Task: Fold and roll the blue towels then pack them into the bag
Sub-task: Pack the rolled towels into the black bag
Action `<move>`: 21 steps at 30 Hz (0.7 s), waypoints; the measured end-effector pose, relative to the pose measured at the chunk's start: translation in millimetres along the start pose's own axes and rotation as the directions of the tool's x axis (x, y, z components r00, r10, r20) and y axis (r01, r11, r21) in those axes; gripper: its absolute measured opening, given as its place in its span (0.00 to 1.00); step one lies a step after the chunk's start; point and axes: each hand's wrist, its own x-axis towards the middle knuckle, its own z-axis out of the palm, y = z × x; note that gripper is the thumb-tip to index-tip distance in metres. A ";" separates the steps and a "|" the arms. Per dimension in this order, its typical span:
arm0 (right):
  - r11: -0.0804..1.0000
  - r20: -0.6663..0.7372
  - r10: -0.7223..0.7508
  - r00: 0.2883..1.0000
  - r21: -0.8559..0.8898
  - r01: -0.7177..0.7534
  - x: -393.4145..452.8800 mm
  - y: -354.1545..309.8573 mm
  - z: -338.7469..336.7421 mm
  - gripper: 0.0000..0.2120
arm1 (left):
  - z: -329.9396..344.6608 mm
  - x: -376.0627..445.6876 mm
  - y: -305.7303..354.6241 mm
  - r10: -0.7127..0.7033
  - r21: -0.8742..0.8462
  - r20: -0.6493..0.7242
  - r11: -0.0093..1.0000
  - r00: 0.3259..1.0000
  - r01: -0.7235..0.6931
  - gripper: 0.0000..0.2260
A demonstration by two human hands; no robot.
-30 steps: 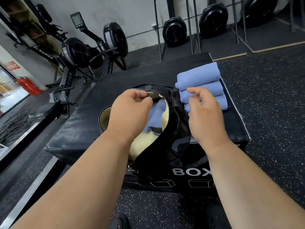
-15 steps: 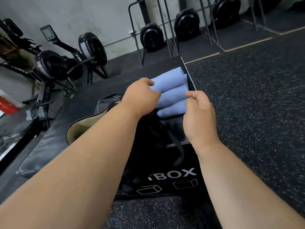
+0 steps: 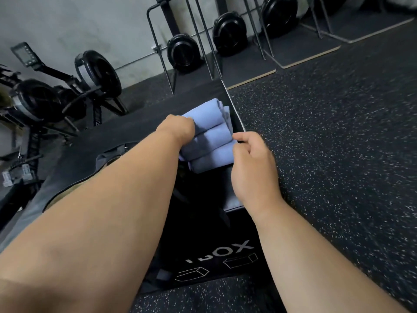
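Speckled rubber gym flooring [image 3: 327, 136] surrounds a padded black plyo box [image 3: 228, 197], with rowing machines [image 3: 67, 86] ranged along the wall behind. Three rolled blue towels [image 3: 209, 138] lie side by side on the box top, close to its right edge, directly ahead of both sets of fingers. The left hand [image 3: 178, 129] meets the left ends of the rolls with its fingers curled onto the farthest roll, apparently taking hold of it. The right hand [image 3: 252, 161] sits at the opposite ends, thumb and forefinger drawn together against the cloth of the middle roll; whether they actually pinch it cannot be told. Bracketing the rolls from both ends probably serves to keep them from unrolling when lifted.

The bag [image 3: 108, 159] lies behind the left forearm, on the near-left side of the fingers, its tan lining showing (its contents are hidden from this angle). Packing therefore appears to be under way, with these three rolls not yet inside.

White lettering on the front face of the box reads "BOX" [image 3: 223, 251], the first letter partly hidden, above two outlined box drawings.
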 end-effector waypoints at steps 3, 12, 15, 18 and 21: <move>1.000 0.007 -0.001 1.000 0.012 0.001 1.9 1.5 -1.7 0.18 | 1.8 24.0 -6.9 -0.082 -0.077 -0.012 0.994 0.997 0.081 0.23; 1.000 0.004 0.012 1.000 0.017 -0.012 6.5 5.9 -7.5 0.15 | 13.1 22.9 -4.3 -0.092 -0.385 0.089 0.915 0.992 0.120 0.15; 1.000 0.014 0.015 1.000 0.013 -0.016 5.3 6.5 -5.0 0.16 | 9.1 28.5 -16.0 -0.136 -0.355 0.086 0.921 0.987 0.158 0.16; 1.000 0.019 0.010 1.000 0.009 -0.010 3.8 6.3 -3.3 0.16 | 3.9 25.9 -22.1 -0.219 -0.443 0.058 0.869 0.974 0.222 0.12; 1.000 0.022 -0.002 1.000 0.002 0.002 2.6 5.7 -2.6 0.15 | 2.5 18.3 -21.6 -0.238 -0.568 0.071 0.789 0.969 0.235 0.09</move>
